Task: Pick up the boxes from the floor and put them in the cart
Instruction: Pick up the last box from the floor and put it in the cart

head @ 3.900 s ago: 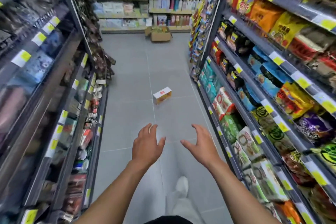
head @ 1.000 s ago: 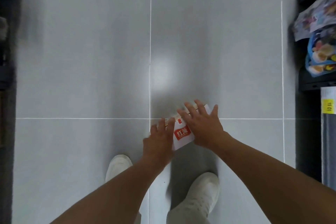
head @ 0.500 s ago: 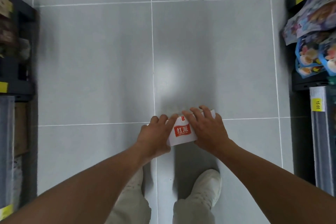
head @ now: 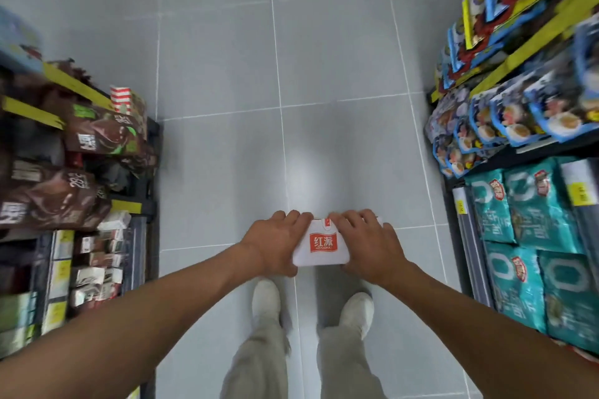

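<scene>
Two rows of store shelving are flanking a narrow aisle of smooth grey floor tiles (head: 210, 74), which are divided by thin pale grout lines and are catching a soft glare at the centre. Glossy brown chocolate packets (head: 97, 134) are crowding the left shelf, while shiny teal foil bags (head: 534, 207) are filling the lower right shelf behind yellow price strips. A small white rectangular cardboard box (head: 321, 253) with a red label is sitting between both hands over the middle of the aisle, just ahead of the white shoes (head: 356, 311) and beige trousers. The left hand (head: 275, 246) is gripping its left end, fingers curled together over the far edge and thumb along the near side. The right hand (head: 369, 243) is clasping the right end, fingers slightly spread across the top.
</scene>
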### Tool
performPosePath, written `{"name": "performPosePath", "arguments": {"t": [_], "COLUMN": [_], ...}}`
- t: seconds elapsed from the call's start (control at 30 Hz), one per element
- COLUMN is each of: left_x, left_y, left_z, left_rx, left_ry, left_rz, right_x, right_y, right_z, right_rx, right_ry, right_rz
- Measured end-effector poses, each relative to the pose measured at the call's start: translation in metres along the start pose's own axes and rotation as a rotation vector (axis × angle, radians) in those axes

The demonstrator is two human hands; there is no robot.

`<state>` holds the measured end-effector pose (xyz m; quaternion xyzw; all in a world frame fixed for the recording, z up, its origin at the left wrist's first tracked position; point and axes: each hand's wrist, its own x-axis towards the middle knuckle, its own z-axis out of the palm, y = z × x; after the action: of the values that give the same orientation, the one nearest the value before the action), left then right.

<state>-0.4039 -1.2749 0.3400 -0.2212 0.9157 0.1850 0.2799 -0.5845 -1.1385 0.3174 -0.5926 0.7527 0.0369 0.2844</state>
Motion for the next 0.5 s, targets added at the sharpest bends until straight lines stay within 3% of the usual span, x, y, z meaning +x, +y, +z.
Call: {"name": "performPosePath", "arguments": {"t": [0.23, 0.5], "left_x": [-0.138, -0.206], "left_y": [0.087, 0.137], "left_z": [-0.168, -0.247], "left_rx": [0.061, 0.159], "left_ry": [0.064, 0.119], "left_rz": [0.063, 0.212], "right_x": [-0.149, -0.255], "right_y": [-0.042, -0.073], "right_z": [-0.180, -0.252], "right_rx": [-0.025, -0.024], "right_ry": [0.058, 0.179], "right_rz": [0.006, 0.130]}}
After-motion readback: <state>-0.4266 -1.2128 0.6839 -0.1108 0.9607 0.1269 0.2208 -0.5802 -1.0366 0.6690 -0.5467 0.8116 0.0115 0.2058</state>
